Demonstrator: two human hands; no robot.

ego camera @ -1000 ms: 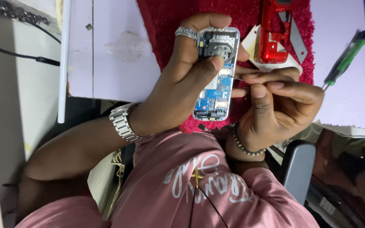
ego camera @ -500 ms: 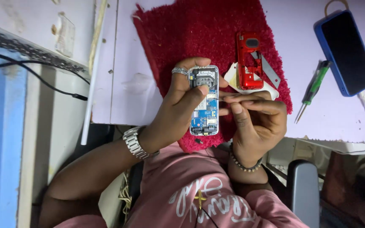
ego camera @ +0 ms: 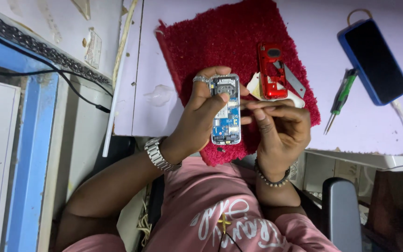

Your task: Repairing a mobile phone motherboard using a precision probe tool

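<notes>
We held the opened phone [ego camera: 225,110] in our left hand [ego camera: 201,116], above the near edge of the red mat [ego camera: 220,42] that lay on the pale table [ego camera: 350,126]. The left grip was closed around the phone, fingers behind its body and the thumb pressed on its upper face, where a metal slot showed; below that, the blue circuit board lay bare. A ring sat on one left finger, and a metal watch [ego camera: 157,154] circled that wrist. Our right hand [ego camera: 281,130] came in from the side, its fingertips pressed together just beside the phone's right edge; we could not tell whether they pinched anything small between them. A beaded bracelet [ego camera: 271,179] ringed the right wrist. On the mat beyond the hands rested a red phone shell [ego camera: 270,70], with a flat grey piece [ego camera: 295,84] beside it. A green-handled screwdriver [ego camera: 339,100] lay on the table to the right of the mat, and farther right a dark-screened phone in a blue case [ego camera: 374,60] rested face up.
</notes>
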